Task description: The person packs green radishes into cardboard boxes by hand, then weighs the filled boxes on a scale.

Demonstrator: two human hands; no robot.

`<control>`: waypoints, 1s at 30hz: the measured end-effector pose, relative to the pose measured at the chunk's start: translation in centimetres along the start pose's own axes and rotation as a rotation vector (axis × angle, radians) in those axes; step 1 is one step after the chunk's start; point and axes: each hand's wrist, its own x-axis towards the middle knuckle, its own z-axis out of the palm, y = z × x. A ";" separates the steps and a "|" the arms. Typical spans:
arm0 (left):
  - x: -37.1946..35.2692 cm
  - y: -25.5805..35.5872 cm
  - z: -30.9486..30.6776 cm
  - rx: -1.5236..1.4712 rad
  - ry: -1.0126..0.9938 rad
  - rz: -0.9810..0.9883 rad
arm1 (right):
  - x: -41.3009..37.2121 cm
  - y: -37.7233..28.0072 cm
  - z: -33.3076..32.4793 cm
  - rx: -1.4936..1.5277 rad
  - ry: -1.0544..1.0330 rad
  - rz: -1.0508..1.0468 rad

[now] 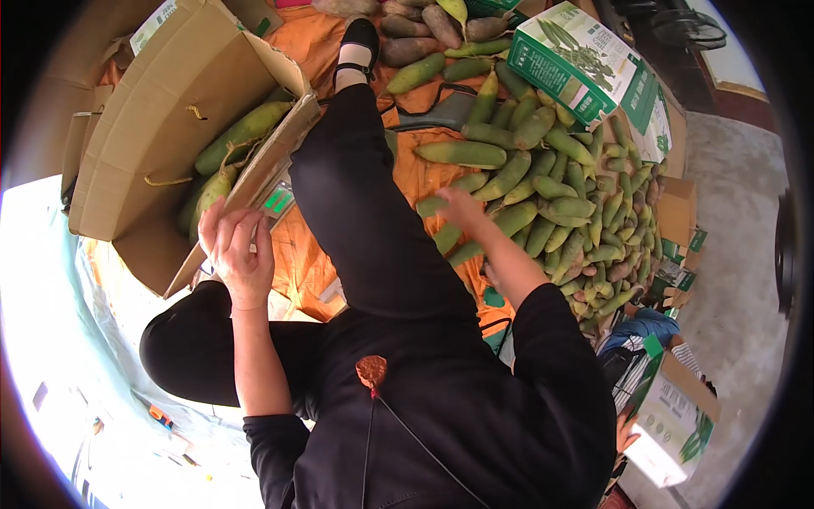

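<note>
My left hand [237, 253] is raised at the near rim of an open cardboard carton [140, 140], its fingers loosely bent and apart, with nothing visible in them. Inside the carton lie several large green radishes [242, 136]. Across my body, my right hand [460, 209] reaches to the near left side of a big heap of green radishes [560, 191]. Its fingers are blurred beside a radish [431, 206], and I cannot make out whether they grip it.
An orange sheet [407, 182] lies under the heap and my outstretched leg. A green and white printed carton [585, 64] stands behind the heap. Reddish radishes [411, 38] lie at the back. At lower right, another person's hand [626, 434] holds a printed carton [674, 416].
</note>
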 end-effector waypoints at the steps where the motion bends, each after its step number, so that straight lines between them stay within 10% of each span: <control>1: -0.1 -0.1 -0.1 -0.003 0.003 -0.006 | -0.4 -0.1 1.0 -0.180 0.063 -0.059; 22: -1.5 -1.7 -4.9 -0.103 0.269 -0.395 | 4.7 5.5 9.6 -1.237 -0.247 -0.312; 30: -1.7 -1.9 -4.6 -0.072 0.292 -0.343 | 3.3 4.9 7.8 -1.150 -0.267 -0.305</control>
